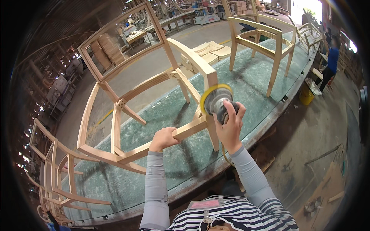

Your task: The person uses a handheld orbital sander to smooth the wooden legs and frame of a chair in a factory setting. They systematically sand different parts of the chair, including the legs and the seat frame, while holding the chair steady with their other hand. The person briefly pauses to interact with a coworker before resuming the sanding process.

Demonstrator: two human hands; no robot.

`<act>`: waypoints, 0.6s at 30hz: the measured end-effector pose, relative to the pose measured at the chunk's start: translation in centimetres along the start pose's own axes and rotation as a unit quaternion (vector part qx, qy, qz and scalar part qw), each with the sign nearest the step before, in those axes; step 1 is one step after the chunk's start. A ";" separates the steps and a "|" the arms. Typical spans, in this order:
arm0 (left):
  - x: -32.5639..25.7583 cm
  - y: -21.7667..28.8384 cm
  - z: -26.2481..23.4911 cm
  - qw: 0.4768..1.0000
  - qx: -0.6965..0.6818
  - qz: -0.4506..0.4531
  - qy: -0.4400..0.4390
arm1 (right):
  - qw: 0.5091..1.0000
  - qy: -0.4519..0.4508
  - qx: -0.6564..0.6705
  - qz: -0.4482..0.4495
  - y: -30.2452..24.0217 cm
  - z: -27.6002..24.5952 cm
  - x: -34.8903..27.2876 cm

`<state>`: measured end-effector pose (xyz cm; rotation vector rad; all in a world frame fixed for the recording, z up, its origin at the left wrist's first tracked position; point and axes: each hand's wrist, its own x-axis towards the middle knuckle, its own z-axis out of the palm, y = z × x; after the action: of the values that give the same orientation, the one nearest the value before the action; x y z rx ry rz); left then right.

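We are gripping the stiff, light wooden chair frame (127, 111) by its rail, left hand (163, 139) wrapped tight, right hand (230, 125) clutching the sander (216, 103).

Before you runs a long counter (246, 84) topped with worn green mottled sheeting and a dark metal rim. On it the unfinished pale wooden chair frame (127, 104) lies tipped over, a second bare wooden armchair frame (266, 42) standing upright farther along.
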<state>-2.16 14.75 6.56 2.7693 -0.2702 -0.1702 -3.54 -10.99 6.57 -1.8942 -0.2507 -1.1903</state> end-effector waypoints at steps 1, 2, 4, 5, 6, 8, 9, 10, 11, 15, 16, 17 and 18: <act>0.0 0.1 0.0 1.000 0.002 -0.001 0.001 | 1.000 0.008 0.003 0.003 -0.1 0.0 0.3; 0.0 0.2 0.0 1.000 0.002 -0.001 -0.003 | 1.000 0.004 -0.006 -0.002 0.2 0.0 -0.4; 0.3 0.5 -0.2 1.000 -0.001 0.001 -0.007 | 0.999 -0.003 -0.027 -0.018 1.4 -0.1 -3.0; 0.3 0.6 -0.3 1.000 0.002 0.000 -0.013 | 0.999 -0.033 -0.026 0.010 1.3 -0.5 -5.0; 0.1 0.1 -0.3 1.000 0.004 -0.005 -0.020 | 0.995 -0.082 -0.005 0.050 0.9 -1.3 -6.7; -0.1 -0.2 -0.4 1.000 0.008 -0.012 -0.022 | 0.977 -0.169 0.032 0.127 1.0 -3.3 -8.6; -0.1 0.0 -0.4 1.000 0.007 -0.011 -0.020 | 0.971 -0.182 0.026 0.153 1.2 -4.5 -8.8; 0.1 0.1 -0.5 1.000 0.006 -0.010 -0.011 | 0.966 -0.192 0.021 0.173 1.8 -5.4 -8.4; 0.1 0.2 -0.5 1.000 0.012 -0.009 -0.006 | 0.960 -0.203 0.016 0.193 2.3 -6.2 -8.0; -0.3 0.0 0.2 0.999 0.025 -0.023 0.008 | 0.993 -0.112 -0.043 -0.012 0.8 -9.3 0.0; -0.2 0.1 0.1 0.999 0.026 -0.029 0.009 | 0.988 -0.097 -0.079 -0.088 0.3 -9.7 2.1; -0.2 0.2 -0.1 0.999 0.025 -0.034 0.008 | 0.984 -0.096 -0.068 -0.131 -0.2 -9.7 4.0; 0.0 0.4 -0.1 0.999 0.021 -0.036 0.008 | 0.975 -0.116 -0.075 -0.172 -0.3 -9.7 5.7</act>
<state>-2.20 14.37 6.83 2.8230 -0.1727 -0.1616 -6.89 -19.57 13.07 -2.1861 -0.6554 -1.2363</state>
